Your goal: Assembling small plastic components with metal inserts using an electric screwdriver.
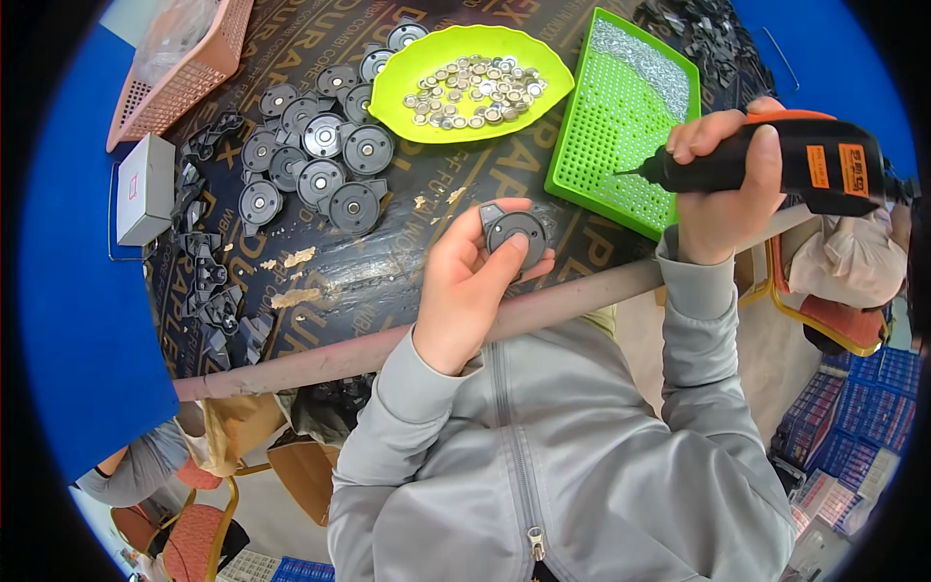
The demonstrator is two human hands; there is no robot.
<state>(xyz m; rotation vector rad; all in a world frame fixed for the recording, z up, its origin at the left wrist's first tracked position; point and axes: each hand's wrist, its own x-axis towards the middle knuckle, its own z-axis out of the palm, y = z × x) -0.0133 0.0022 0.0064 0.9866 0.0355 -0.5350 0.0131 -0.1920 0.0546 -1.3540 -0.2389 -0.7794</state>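
My left hand (464, 286) holds a round dark grey plastic disc part (506, 229), with a small tab on its rim, above the near edge of the table. The thumb presses on its face. In my right hand (722, 184) is a black electric screwdriver (805, 160) with orange labels, its thin bit pointing left over a green perforated tray (606, 155). The bit is apart from the held part. Small silver screws (648, 70) lie heaped at the tray's far end. Beyond my left hand, several similar disc parts (320, 136) lie in a loose cluster.
A lime-green bowl (388, 97) holds small round metal pieces (480, 89). Black plastic pieces (208, 281) line the table's left side, near a white box (145, 189) and a pink basket (184, 92). More black pieces (713, 44) lie at the far right. A pale rail (359, 354) edges the table.
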